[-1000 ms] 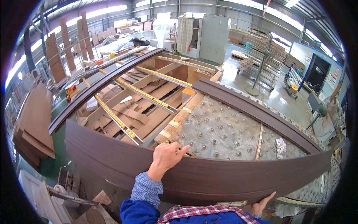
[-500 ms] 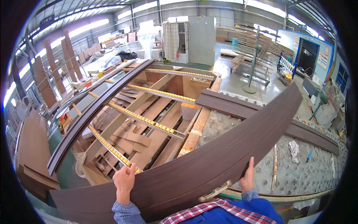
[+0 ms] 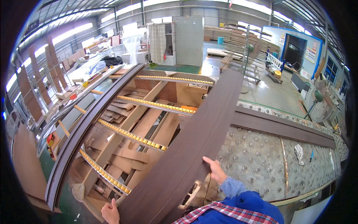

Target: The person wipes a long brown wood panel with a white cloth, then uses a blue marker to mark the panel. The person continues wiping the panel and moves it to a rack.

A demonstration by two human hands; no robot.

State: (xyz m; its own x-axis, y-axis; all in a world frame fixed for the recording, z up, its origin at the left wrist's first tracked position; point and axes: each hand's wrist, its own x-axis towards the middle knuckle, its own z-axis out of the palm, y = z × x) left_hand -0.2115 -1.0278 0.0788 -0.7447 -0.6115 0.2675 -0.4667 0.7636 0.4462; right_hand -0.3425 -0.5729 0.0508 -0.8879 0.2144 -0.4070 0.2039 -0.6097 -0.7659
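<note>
A wide factory hall with a green-painted concrete floor, grey lockers at the back and stacked timber surrounds a metal bench (image 3: 261, 164) studded with ball rollers. To its left sits an open wooden frame crossed by rails of yellow rollers (image 3: 138, 138), with offcuts piled below. Since half a second ago the long dark brown board (image 3: 194, 149) has swung from lying nearly crosswise in front of the person to pointing steeply away, its far end now up toward the lockers. It is flat, matte and wood-grained, with hollow cells showing at its cut near end. The left hand (image 3: 110, 212) has dropped to the bottom edge of the view and grips the board's left edge, fingers wrapped on it. The right hand (image 3: 213, 170) clamps the right edge, thumb on top. A second dark board (image 3: 283, 128) lies across the bench, and a white rag (image 3: 299, 153) rests on the rollers.
</note>
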